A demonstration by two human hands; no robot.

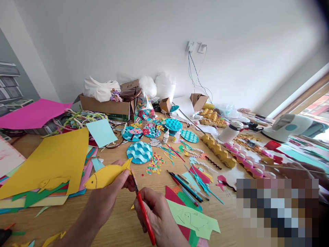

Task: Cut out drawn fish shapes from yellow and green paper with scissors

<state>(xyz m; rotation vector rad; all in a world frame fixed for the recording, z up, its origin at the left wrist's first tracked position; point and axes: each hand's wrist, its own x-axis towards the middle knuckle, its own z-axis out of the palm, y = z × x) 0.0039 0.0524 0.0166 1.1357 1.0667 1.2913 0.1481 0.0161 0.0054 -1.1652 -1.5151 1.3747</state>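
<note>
Yellow paper fish [104,176] is held above the table [118,221], pinched near its tail by the fingers of the left hand [115,187], apparently so it is steadied beside the scissors [144,212], whose red handles are gripped by the right hand's [158,207] curled fingers

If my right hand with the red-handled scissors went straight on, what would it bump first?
Likely the tail of the yellow fish-shaped paper cutout, where the red-handled scissors point; exact depth is unclear.
</note>
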